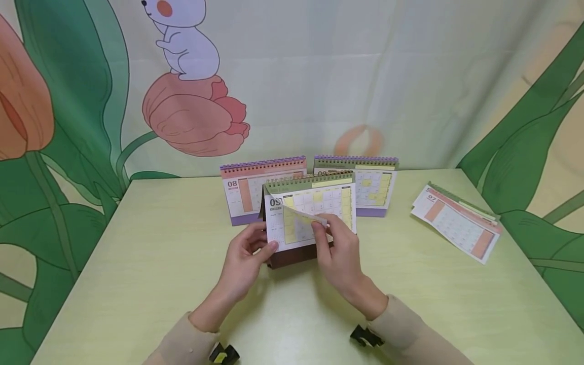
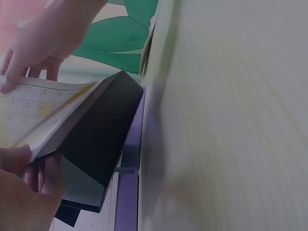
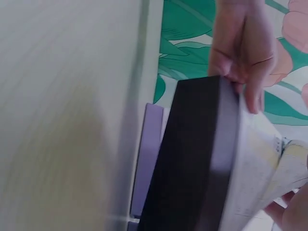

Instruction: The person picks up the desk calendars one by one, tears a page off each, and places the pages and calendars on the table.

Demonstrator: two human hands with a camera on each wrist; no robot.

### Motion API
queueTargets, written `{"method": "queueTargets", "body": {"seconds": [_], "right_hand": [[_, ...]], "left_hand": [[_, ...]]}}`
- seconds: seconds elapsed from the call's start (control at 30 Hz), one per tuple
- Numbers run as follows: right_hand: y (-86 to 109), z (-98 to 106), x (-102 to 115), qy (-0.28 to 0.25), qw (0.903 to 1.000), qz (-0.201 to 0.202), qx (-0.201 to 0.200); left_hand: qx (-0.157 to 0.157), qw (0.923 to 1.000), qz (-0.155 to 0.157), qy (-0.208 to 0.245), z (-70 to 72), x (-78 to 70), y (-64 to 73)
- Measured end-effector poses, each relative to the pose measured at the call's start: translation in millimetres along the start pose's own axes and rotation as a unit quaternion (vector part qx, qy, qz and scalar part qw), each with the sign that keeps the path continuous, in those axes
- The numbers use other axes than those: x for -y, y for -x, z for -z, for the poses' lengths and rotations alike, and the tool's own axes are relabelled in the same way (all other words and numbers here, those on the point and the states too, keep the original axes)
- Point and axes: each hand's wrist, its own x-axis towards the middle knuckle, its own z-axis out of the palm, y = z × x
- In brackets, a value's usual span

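A desk calendar with a dark brown base and a spiral top edge faces me, its page marked 09. My left hand grips its lower left corner, thumb on the front and fingers behind. Between thumb and fingers, my right hand pinches the free end of a page that peels diagonally across the front. In the left wrist view, the dark base appears raised off the table. The right wrist view shows the curled page beside my right hand.
Behind stand two calendars with purple bases: a pink one showing 08 at left and a green one at right. Loose calendar pages, the top one marked 07, lie on the right of the table. A printed curtain hangs behind.
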Motion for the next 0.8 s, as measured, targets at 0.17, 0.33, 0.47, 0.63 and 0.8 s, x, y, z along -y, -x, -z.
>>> {"method": "queueTargets", "body": {"seconds": [0.17, 0.33, 0.47, 0.63, 0.8], "right_hand": [[4.8, -3.2, -8.9, 0.050, 0.9968, 0.062, 0.008], [9.2, -3.8, -11.5, 0.060, 0.9953, 0.069, 0.033], [7.8, -2.9, -6.8, 0.004, 0.9995, -0.015, 0.027], [4.8, -1.1, -0.8, -0.059, 0.9926, -0.106, -0.003], [3.5, 2.6, 0.4, -0.117, 0.9750, -0.188, -0.022]], "left_hand": [[0.002, 1.0000, 0.008, -0.001, -2.5, -0.8, 2.6], [-0.007, 0.9999, 0.010, 0.008, -1.8, 0.0, 2.8], [-0.013, 0.9998, 0.014, 0.012, -1.8, 1.2, 3.4], [-0.022, 0.9996, 0.012, 0.012, -2.8, 2.8, 2.3], [-0.028, 0.9996, -0.003, -0.001, -3.7, 3.9, 1.7]]}}
